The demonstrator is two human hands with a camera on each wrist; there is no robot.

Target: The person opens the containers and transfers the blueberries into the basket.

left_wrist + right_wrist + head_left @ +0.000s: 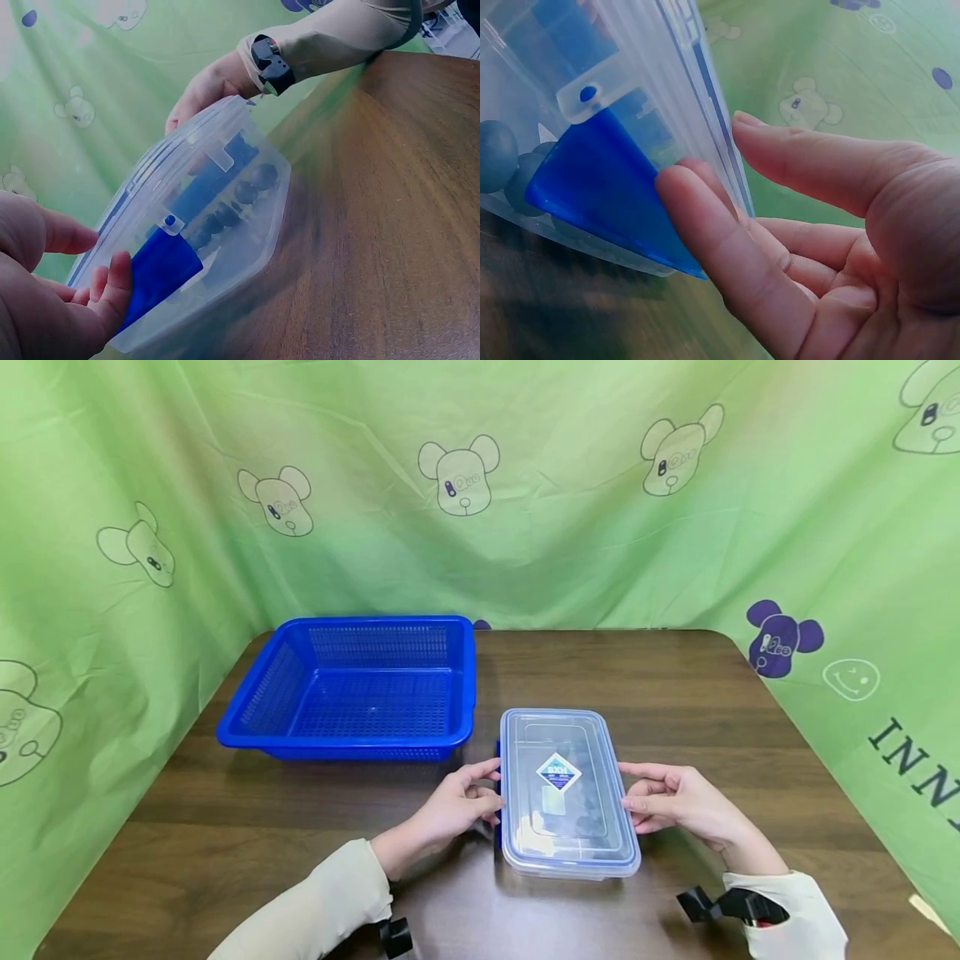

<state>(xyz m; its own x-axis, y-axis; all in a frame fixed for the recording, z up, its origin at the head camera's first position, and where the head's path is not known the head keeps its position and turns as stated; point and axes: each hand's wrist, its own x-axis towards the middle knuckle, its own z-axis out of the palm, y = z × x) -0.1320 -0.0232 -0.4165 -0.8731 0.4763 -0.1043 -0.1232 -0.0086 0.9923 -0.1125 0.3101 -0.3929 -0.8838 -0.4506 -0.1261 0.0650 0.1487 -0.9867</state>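
Observation:
A clear plastic storage box point(570, 827) with a lid and a diamond-shaped label sits between my hands in the head view. Its left side is held by my left hand point(459, 802), fingers and thumb at the lid's edge beside a blue side flap point(161, 274). On the opposite side my right hand point(678, 802) holds the rim, thumb by the lid edge and fingers near another blue flap point(607, 191). Through the box wall, dark rounded things point(247, 187) show in the left wrist view; their kind is unclear.
A blue perforated plastic basket point(345, 745) stands at the back left of the brown wooden table point(660, 685). Green cloth point(555, 560) with printed bear heads hangs behind and along the sides.

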